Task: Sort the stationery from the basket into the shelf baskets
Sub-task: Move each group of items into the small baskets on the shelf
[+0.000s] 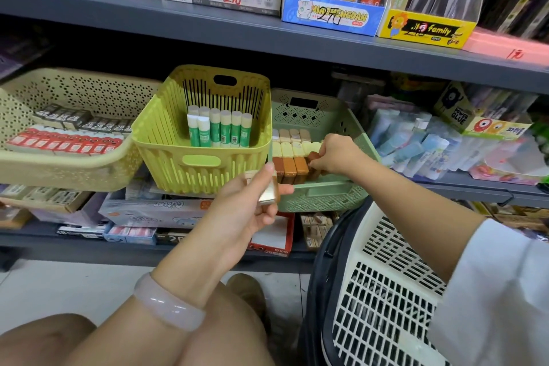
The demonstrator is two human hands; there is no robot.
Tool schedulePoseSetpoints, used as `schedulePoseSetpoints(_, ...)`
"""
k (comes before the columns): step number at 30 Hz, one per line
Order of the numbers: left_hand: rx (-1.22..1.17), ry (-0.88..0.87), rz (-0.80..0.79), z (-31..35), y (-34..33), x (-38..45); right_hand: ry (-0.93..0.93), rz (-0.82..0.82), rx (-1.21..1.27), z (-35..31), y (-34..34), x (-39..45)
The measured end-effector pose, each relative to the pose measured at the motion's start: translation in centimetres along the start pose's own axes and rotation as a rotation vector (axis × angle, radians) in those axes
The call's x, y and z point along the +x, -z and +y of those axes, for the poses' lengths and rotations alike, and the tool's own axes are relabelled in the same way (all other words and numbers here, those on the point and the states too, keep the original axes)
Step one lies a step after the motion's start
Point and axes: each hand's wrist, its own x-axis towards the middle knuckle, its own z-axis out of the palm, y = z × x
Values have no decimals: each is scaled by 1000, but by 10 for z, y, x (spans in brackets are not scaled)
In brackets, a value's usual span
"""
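My left hand point(248, 202) holds a small beige and brown eraser-like piece point(269, 192) in front of the shelf, its fingers curled round it. My right hand point(335, 154) reaches into the pale green basket point(326, 196) and pinches a brown piece point(313, 156) at the right end of the rows of cream, yellow and brown pieces point(289, 157). The yellow-green basket point(178, 154) to its left holds upright green glue sticks point(219, 129). A beige perforated basket point(74, 166) at far left holds flat red and black packs.
A white slotted basket with a dark frame point(383, 276) stands at lower right by my right arm. The shelf above point(267, 36) carries display boxes of stationery. Glue packs point(430, 148) lie right of the green basket. Boxes fill the shelf below. My knees are at the bottom.
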Motion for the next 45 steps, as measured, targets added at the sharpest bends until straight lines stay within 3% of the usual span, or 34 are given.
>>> schedulePoseSetpoints(5, 66, -46, 6, -6, 1, 3, 55, -71, 108, 1, 3, -3)
schedulePoseSetpoints(7, 85, -55, 2, -6, 1, 3, 105, -12, 62, 1, 12, -8)
schedulePoseSetpoints(9, 107, -74, 5, -7, 1, 3, 222, 43, 199, -2, 21, -17)
schedulePoseSetpoints(12, 106, -106, 47, -7, -1, 4, 435, -213, 617, -11, 34, -44)
schedulePoseSetpoints(14, 106, -132, 76, -8, -2, 6, 554, -380, 658, -16, 37, -61)
schedulePoseSetpoints(16, 114, -160, 89, -9, -2, 7, 597, -434, 644, -19, 35, -69)
schedulePoseSetpoints(24, 36, -252, 29, -6, -5, 7, 571, -363, 751, -12, 35, -71)
schedulePoseSetpoints(30, 743, -630, 237, -4, -20, 6, 260, -357, 929, -5, 37, -76)
schedulePoseSetpoints(32, 840, -695, 202, -6, -24, 8, 225, -355, 962, -5, 35, -76)
schedulePoseSetpoints(35, 767, -622, 137, -4, -22, 9, 157, -276, 1060, -6, 40, -64)
schedulePoseSetpoints(37, 758, -568, 103, -3, -19, 10, 142, -123, 1022, -2, 44, -46)
schedulePoseSetpoints(40, 793, -475, 34, -4, -14, 11, 154, 155, 709, 7, 45, -5)
schedulePoseSetpoints(45, 802, -403, -23, -3, -7, 11, 54, 271, 170, 11, 32, 55)
